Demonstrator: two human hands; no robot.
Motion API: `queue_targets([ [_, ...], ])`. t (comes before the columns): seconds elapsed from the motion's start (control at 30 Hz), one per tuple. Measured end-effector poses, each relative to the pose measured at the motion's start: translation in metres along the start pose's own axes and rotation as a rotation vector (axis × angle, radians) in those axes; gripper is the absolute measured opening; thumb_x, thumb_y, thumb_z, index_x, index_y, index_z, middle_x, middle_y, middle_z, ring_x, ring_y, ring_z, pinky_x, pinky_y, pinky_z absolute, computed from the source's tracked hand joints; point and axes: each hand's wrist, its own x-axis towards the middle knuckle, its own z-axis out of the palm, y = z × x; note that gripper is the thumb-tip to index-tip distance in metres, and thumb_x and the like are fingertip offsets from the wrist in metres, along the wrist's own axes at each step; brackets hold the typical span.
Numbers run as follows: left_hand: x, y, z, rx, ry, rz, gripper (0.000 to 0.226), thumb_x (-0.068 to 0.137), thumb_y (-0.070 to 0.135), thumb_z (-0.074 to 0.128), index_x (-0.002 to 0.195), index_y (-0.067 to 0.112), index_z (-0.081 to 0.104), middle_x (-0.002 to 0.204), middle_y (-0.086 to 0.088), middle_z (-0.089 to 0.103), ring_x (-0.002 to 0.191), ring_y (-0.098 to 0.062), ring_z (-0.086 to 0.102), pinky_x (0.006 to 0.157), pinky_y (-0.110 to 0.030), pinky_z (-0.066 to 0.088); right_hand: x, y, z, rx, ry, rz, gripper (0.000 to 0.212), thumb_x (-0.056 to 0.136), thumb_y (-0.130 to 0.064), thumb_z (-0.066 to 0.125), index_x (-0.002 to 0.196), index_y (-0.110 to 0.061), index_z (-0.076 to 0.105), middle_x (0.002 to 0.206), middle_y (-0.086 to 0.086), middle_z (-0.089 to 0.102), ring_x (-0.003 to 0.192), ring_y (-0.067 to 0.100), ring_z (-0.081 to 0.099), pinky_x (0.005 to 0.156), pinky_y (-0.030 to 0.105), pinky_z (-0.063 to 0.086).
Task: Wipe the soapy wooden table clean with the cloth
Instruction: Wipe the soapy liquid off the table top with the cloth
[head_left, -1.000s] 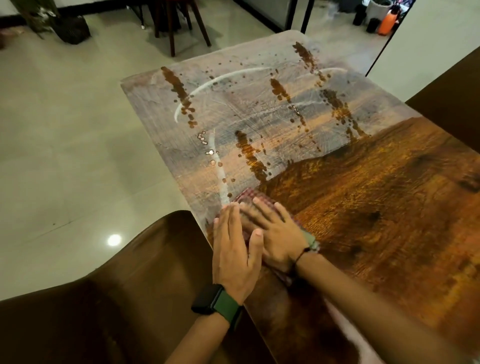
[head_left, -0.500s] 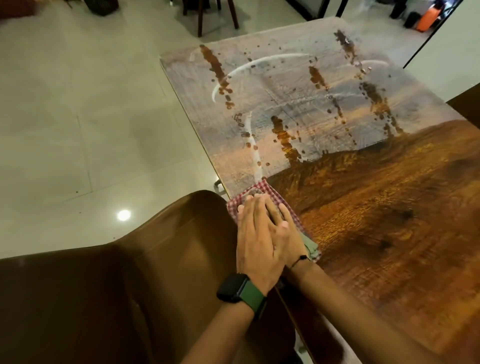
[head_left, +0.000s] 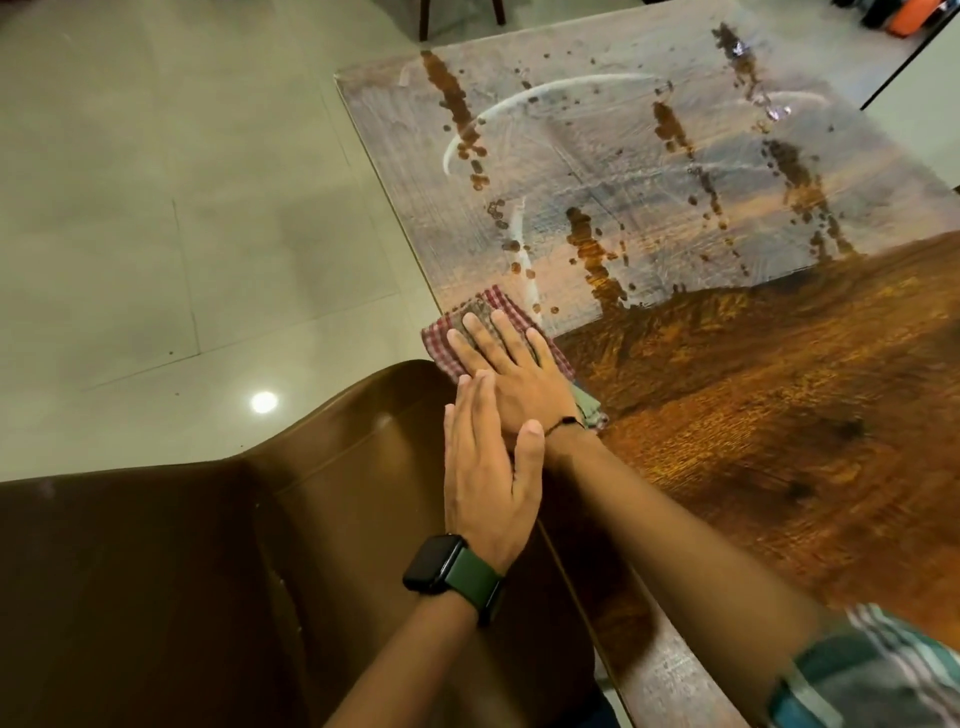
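Pressing flat: left hand (head_left: 488, 467) stacked on right hand (head_left: 511, 371), fingers straight, gripping nothing, pinning checked cloth (head_left: 496, 317) at table (head_left: 779, 415) left edge; soft, light cloth slides best under flat palms; soap film (head_left: 597, 171) far

A wooden table (head_left: 753, 415) runs away from the viewer, its far half filmed with pale grey soap streaks and dotted with dark wet patches, its near half bare, warm brown wood grain. A red-and-white checked cloth (head_left: 501, 317) lies flat at the table's left edge, right where the soapy film meets the bare wood (one corner pokes just past the edge).
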Motion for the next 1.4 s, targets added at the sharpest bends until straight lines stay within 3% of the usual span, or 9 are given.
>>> queue_targets([
  [0.1, 0.0, 0.0, -0.007, 0.01, -0.014, 0.022, 0.074, 0.082, 0.055, 0.013, 0.143, 0.015, 0.014, 0.147, 0.011, 0.007, 0.139, 0.0, 0.0, 0.113, -0.016, -0.008, -0.065, -0.006, 0.013, 0.091, -0.153, 0.004, 0.06, 0.096, -0.044, 0.012, 0.147, -0.026, -0.015, 0.156, 0.0, -0.019, 0.144, 0.026, -0.014, 0.118, 0.046, -0.002],
  [0.3, 0.012, 0.001, -0.004, -0.066, 0.011, -0.032, 0.068, 0.079, 0.057, 0.012, 0.139, 0.026, 0.008, 0.141, 0.019, 0.003, 0.131, 0.013, -0.008, 0.11, -0.011, -0.01, -0.143, -0.012, 0.022, 0.192, -0.055, 0.107, 0.057, 0.095, -0.042, 0.022, 0.149, -0.022, 0.021, 0.155, 0.002, 0.025, 0.143, 0.026, 0.019, 0.108, 0.049, 0.02],
  [0.47, 0.01, -0.002, -0.001, -0.078, 0.005, -0.015, 0.069, 0.081, 0.056, 0.014, 0.141, 0.024, 0.009, 0.144, 0.017, 0.003, 0.134, 0.01, -0.004, 0.115, -0.021, -0.003, -0.016, -0.005, 0.019, 0.15, -0.052, 0.085, 0.058, 0.092, -0.049, 0.005, 0.145, -0.033, -0.01, 0.156, -0.004, -0.011, 0.145, 0.028, -0.004, 0.115, 0.051, 0.002],
  [0.57, 0.012, -0.004, -0.006, -0.07, 0.033, -0.031, 0.071, 0.081, 0.056, 0.015, 0.142, 0.022, 0.013, 0.149, 0.012, 0.009, 0.138, 0.003, 0.001, 0.117, -0.026, 0.001, 0.043, -0.004, 0.019, 0.18, -0.105, 0.124, 0.058, 0.098, -0.046, 0.016, 0.147, -0.033, -0.013, 0.157, -0.007, -0.018, 0.144, 0.022, -0.017, 0.114, 0.049, -0.008],
  [0.73, 0.012, -0.002, -0.013, -0.076, 0.011, -0.048, 0.067, 0.084, 0.053, 0.019, 0.142, 0.021, 0.013, 0.141, 0.018, 0.006, 0.128, 0.013, -0.005, 0.118, -0.032, 0.006, -0.018, -0.007, 0.023, 0.173, -0.108, 0.102, 0.057, 0.098, -0.046, 0.011, 0.145, -0.03, -0.017, 0.155, -0.003, -0.021, 0.145, 0.024, -0.014, 0.114, 0.048, -0.01],
  [0.87, 0.019, 0.001, -0.011, -0.095, 0.042, -0.086, 0.071, 0.082, 0.056, 0.017, 0.143, 0.019, 0.016, 0.138, 0.021, 0.004, 0.122, 0.02, -0.01, 0.118, -0.035, 0.007, -0.097, -0.016, 0.024, 0.183, 0.027, 0.111, 0.055, 0.097, -0.041, 0.015, 0.148, -0.02, 0.014, 0.154, 0.004, 0.026, 0.14, 0.031, 0.026, 0.11, 0.052, 0.021],
  [0.97, 0.018, 0.003, -0.008, -0.108, 0.042, -0.053, 0.077, 0.077, 0.059, 0.013, 0.143, 0.018, 0.015, 0.141, 0.019, 0.004, 0.128, 0.015, -0.007, 0.118, -0.032, 0.005, -0.07, -0.007, 0.016, 0.152, -0.01, 0.089, 0.057, 0.093, -0.043, 0.021, 0.147, -0.024, 0.027, 0.152, 0.003, 0.028, 0.139, 0.031, 0.03, 0.11, 0.053, 0.03],
  [1.1, 0.028, 0.0, -0.004, -0.086, 0.021, -0.032, 0.07, 0.081, 0.057, 0.016, 0.141, 0.022, 0.009, 0.149, 0.01, 0.007, 0.136, 0.003, 0.0, 0.119, -0.035, 0.006, 0.037, 0.007, 0.015, 0.189, -0.049, 0.033, 0.057, 0.098, -0.048, 0.016, 0.147, -0.034, -0.011, 0.157, -0.007, -0.016, 0.145, 0.023, -0.013, 0.114, 0.051, -0.005],
  [1.4, 0.054, 0.002, 0.004, -0.112, 0.051, -0.051, 0.063, 0.087, 0.042, 0.024, 0.143, 0.013, 0.02, 0.152, -0.006, 0.022, 0.141, -0.013, 0.016, 0.116, -0.045, 0.019, -0.01, 0.039, 0.034, 0.2, -0.023, 0.025, 0.057, 0.091, -0.049, 0.004, 0.146, -0.039, -0.009, 0.157, -0.012, -0.01, 0.145, 0.014, -0.01, 0.114, 0.047, -0.008],
])
